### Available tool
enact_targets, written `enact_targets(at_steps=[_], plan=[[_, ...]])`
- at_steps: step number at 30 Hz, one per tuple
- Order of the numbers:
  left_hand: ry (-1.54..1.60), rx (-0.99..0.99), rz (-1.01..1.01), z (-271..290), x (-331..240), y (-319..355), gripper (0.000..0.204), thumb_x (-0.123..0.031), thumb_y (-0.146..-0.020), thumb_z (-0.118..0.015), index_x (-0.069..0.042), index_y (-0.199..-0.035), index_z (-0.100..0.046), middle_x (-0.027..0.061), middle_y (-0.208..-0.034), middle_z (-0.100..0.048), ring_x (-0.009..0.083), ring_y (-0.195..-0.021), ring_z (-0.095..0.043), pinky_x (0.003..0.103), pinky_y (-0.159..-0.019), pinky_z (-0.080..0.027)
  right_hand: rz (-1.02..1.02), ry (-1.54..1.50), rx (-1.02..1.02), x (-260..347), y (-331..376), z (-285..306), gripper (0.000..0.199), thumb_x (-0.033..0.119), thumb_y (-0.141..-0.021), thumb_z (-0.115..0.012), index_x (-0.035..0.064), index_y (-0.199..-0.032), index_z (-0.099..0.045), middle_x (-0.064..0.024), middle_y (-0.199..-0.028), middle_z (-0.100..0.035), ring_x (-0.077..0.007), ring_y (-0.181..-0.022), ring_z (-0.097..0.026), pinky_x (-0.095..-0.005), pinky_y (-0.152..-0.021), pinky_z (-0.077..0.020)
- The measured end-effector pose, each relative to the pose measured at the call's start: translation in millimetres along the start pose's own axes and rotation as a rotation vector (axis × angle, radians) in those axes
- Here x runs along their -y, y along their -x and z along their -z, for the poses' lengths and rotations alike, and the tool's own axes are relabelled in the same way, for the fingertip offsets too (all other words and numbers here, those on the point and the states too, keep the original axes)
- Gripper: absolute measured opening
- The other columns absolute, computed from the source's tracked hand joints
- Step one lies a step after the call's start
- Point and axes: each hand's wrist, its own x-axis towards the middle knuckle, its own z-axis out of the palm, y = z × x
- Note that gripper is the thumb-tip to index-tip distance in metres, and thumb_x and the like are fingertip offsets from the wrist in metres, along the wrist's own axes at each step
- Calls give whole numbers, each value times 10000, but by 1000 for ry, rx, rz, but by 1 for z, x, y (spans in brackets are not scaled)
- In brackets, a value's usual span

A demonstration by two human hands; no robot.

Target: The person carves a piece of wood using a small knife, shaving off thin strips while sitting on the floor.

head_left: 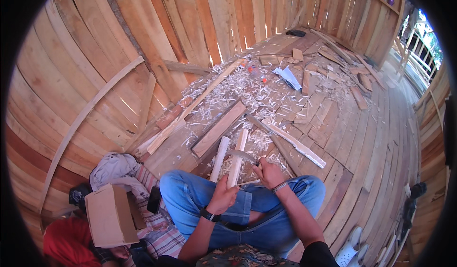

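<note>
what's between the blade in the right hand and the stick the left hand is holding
Nothing visible. The right hand holds a curved knife whose blade lies straight across the pale wooden stick gripped by the left hand. A second stick lies beside it, on the left, clear of the blade.

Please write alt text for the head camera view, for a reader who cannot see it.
A person in blue jeans sits cross-legged on a plank floor, the left hand gripping a pale wooden stick while the right hand holds a curved knife against it. A second stick lies alongside, amid wood shavings and offcuts.
</note>
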Motion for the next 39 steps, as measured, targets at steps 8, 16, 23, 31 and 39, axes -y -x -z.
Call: enact_targets(at_steps=[8, 16, 23, 31, 39], plan=[[-18, 14, 2, -7, 0, -7, 361, 9, -893, -505, -40, -1225, -369, 2, -642, -434, 57, -396, -378, 226, -331, -284, -136, -39, -55, 4, 1, 0, 381, 430, -925, -539, 50, -894, -527, -205, -697, -620, -417, -689, -622, -518, -594, -469], [-60, -17, 10, -22, -1, -20, 320, 14, -868, -504, -26, -1164, -388, 6, -630, -434, 71, -386, -382, 236, -327, -294, -163, -46, -128, -3, 4, -1, 402, 461, -930, -517, 60, -895, -539, -202, -669, -621, -413, -658, -626, -515, -593, -479], [35, -18, 73, -14, 14, -25, 294, 9, -865, -509, -35, -1137, -407, 9, -615, -434, 77, -380, -390, 243, -317, -297, -125, 58, -51, -19, -2, -9, 440, 488, -936, -490, 53, -916, -553, -206, -658, -631, -406, -641, -636, -504, -592, -500], [-83, -78, 23, -9, 13, -20, 235, 13, -860, -514, -39, -1062, -405, 5, -606, -424, 73, -386, -388, 241, -321, -295, -95, 66, -16, -24, -3, -12, 459, 507, -932, -485, 54, -910, -558, -205, -643, -629, -392, -638, -647, -498, -570, -509], [-89, -67, 40, -9, 8, -12, 239, 28, -844, -503, -60, -1046, -408, -4, -650, -419, 55, -415, -369, 218, -335, -270, -161, 105, -35, -20, -9, -21, 466, 517, -927, -487, 57, -896, -554, -206, -645, -627, -400, -636, -640, -506, -583, -504]])
